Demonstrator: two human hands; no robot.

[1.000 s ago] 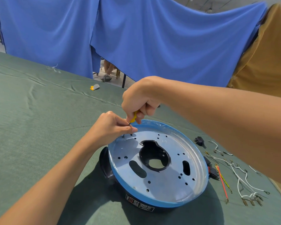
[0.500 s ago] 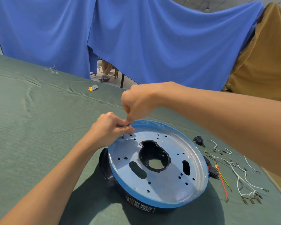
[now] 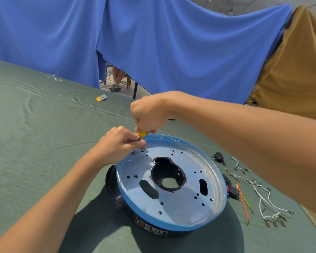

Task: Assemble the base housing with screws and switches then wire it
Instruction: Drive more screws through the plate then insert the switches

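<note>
Green desk (image 3: pixel 35 143), mid-frame — right grip (image 3: pixel 150 114) clutches the screwdriver (image 3: pixel 142 133), left grip (image 3: pixel 119 143) pinches its shaft; I'd keep it upright.

1. Bright, even daylight is filling the scene.
2. Light is falling from above and beyond: the housing (image 3: pixel 115 186) is casting a dark shadow toward the viewer across the counter (image 3: pixel 35 136).
3. Its metal plate (image 3: pixel 181 207) is showing a soft sheen along the right rim.
4. The wide lens is bowing the counter's far edge and swelling the right forearm (image 3: pixel 244 143).
5. Detail is looking sharp throughout.
</note>
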